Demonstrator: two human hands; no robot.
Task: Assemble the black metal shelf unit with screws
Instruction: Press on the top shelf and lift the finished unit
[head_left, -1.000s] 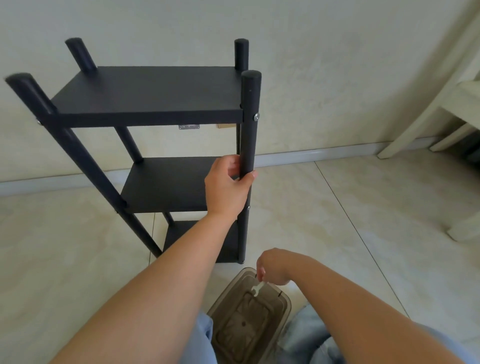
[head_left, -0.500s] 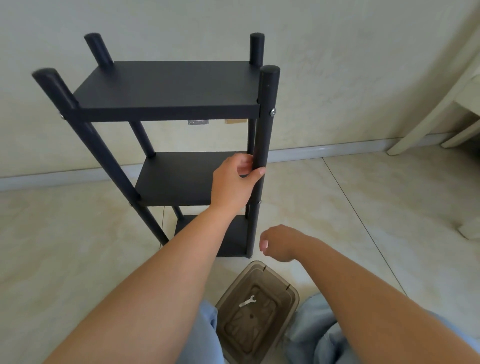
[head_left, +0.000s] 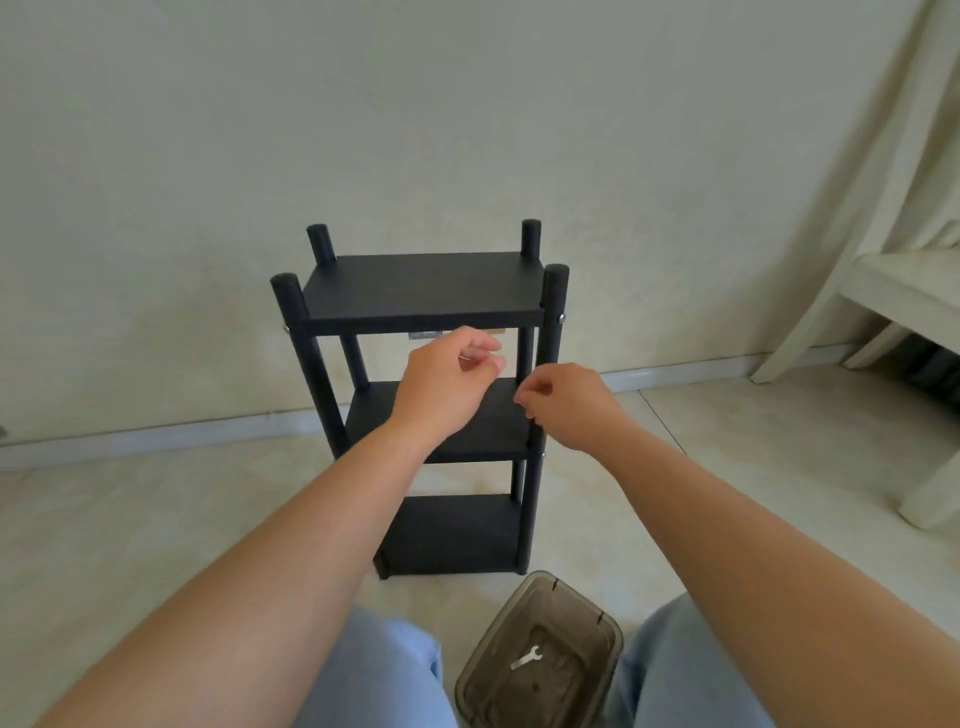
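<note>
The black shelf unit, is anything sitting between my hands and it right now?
Nothing visible does. The left hand and right hand hang in front of the black shelf unit with only air between.

The left hand (head_left: 449, 382) no longer grips the shelf unit's (head_left: 423, 410) front right post, hovering loose before it; the right hand (head_left: 569, 402) now sits higher, away from the box (head_left: 597, 618); the wrench (head_left: 527, 659) lies inside.

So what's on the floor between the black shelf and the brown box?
Nothing: in the head view only bare floor tile lies between the black shelf and the brown box.
</note>
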